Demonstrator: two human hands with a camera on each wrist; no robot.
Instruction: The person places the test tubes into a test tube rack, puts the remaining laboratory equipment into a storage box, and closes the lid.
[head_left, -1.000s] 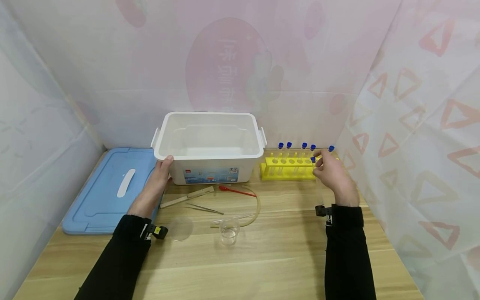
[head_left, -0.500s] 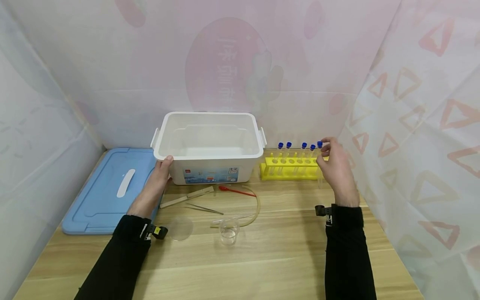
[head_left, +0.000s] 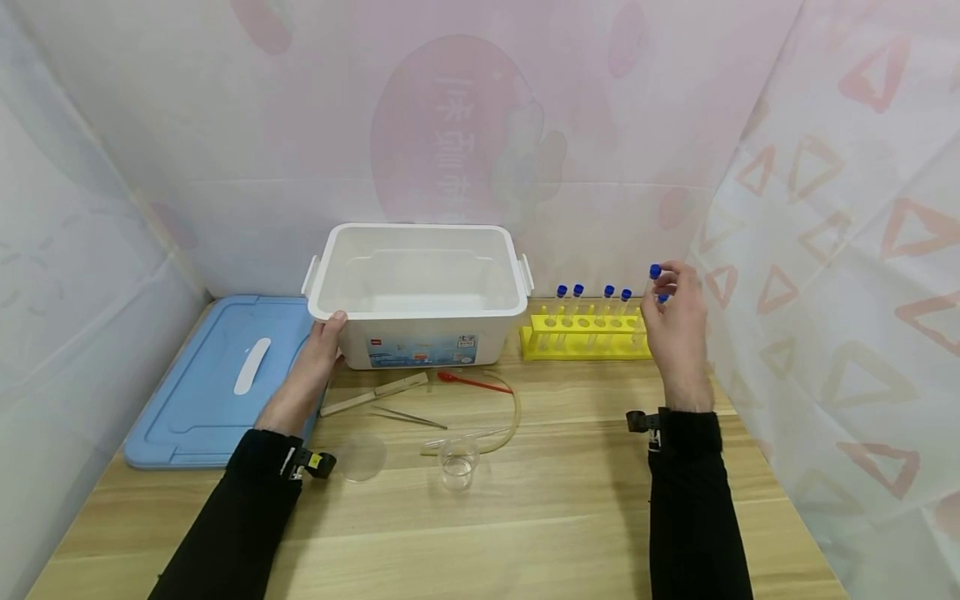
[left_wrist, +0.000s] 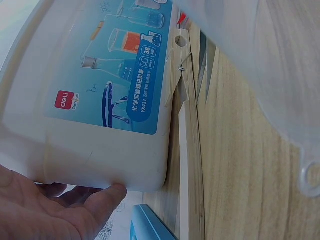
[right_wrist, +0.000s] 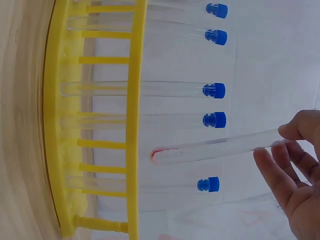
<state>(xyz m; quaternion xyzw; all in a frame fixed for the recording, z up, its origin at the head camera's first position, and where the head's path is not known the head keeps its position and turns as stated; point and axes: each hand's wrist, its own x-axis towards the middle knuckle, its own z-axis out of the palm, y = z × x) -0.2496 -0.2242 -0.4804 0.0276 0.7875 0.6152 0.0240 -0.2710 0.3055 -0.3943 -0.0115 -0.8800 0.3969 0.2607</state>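
My right hand (head_left: 681, 321) pinches a clear test tube (right_wrist: 220, 146) near its upper end. The tube leans slightly, its rounded bottom, tinged red inside, apart from the top bar of the yellow test tube rack (head_left: 536, 352). Its blue stopper (head_left: 655, 272) shows above the fingers in the head view; the right wrist view leaves it out. Several stoppered test tubes (right_wrist: 170, 89) stand in the rack. My left hand (head_left: 311, 358) grips the front left corner of the white storage bin (head_left: 420, 337), one digit at the rim, others partly hidden along the side.
A blue lid (head_left: 202, 400) lies left of the bin. In front of it are a wooden test tube clamp (head_left: 375, 394), tweezers (head_left: 408, 418), a red spoon (head_left: 472, 382), a rubber tube (head_left: 516, 417), a clear cup (head_left: 457, 467) and a clear round disc (head_left: 362, 458). Fabric walls stand around the table.
My right hand has lifted the test tube up and to the right, from low in front of the rack to above its right end. My left hand and the bin have not moved.
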